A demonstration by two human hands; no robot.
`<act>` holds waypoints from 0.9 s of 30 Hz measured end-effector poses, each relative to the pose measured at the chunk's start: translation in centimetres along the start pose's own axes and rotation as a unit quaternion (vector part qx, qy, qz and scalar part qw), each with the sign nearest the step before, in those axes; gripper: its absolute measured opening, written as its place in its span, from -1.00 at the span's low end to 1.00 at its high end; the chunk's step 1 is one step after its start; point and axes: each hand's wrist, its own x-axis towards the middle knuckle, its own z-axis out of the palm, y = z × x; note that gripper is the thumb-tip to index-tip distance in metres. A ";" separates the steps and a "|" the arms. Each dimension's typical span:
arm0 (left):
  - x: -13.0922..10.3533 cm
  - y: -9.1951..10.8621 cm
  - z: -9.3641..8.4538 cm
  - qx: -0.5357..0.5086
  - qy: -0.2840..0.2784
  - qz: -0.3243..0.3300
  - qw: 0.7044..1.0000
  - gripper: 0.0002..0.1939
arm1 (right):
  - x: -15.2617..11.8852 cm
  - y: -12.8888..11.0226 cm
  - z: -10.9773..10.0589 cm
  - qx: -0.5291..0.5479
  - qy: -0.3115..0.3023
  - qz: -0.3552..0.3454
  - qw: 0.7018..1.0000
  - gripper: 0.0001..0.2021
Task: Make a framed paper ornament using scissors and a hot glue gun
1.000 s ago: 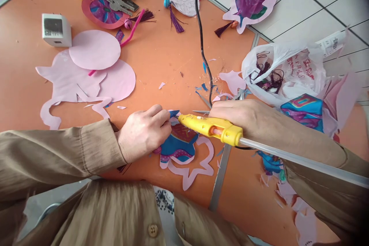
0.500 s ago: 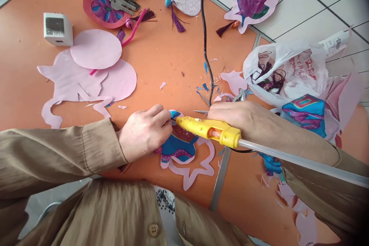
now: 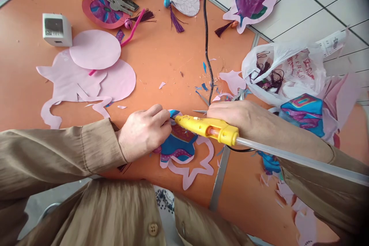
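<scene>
My right hand point(image 3: 230, 116) is closed round a yellow hot glue gun point(image 3: 206, 126), with a long clear glue stick point(image 3: 288, 158) running out of its back end. The gun's nozzle points left, at the upper edge of a blue and purple patterned cutout point(image 3: 177, 147) with a pink paper border. My left hand point(image 3: 147, 127) is closed at that same edge, its fingertips pinched beside the nozzle; what they grip is hidden behind the knuckles. Under the cutout lies a jagged pink paper offcut point(image 3: 191, 177).
A black cord point(image 3: 206, 38) runs down to the gun. Pink paper pieces point(image 3: 95, 50), a white charger point(image 3: 57, 30) and keys point(image 3: 118, 2) lie left. Scissors point(image 3: 240, 95) and a plastic bag point(image 3: 288, 69) are at the right. Tasselled ornaments point(image 3: 184, 0) lie at the back.
Almost nothing differs. The view has shifted slightly, and both hands and the glue gun keep their places at the cutout's edge.
</scene>
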 end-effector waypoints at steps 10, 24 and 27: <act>0.0 0.0 0.0 0.009 0.008 0.005 1.000 -0.76 | 0.1 -0.3 -0.5 -0.031 -0.002 -0.015 0.999 -0.74; 0.1 0.1 0.1 -0.002 0.004 -0.001 1.000 -0.75 | 0.3 -0.3 -0.5 -0.041 0.005 -0.018 0.999 -0.74; 0.1 0.1 0.0 -0.001 0.004 0.000 1.000 -0.75 | 0.3 -0.3 -0.6 -0.052 0.010 -0.017 0.998 -0.74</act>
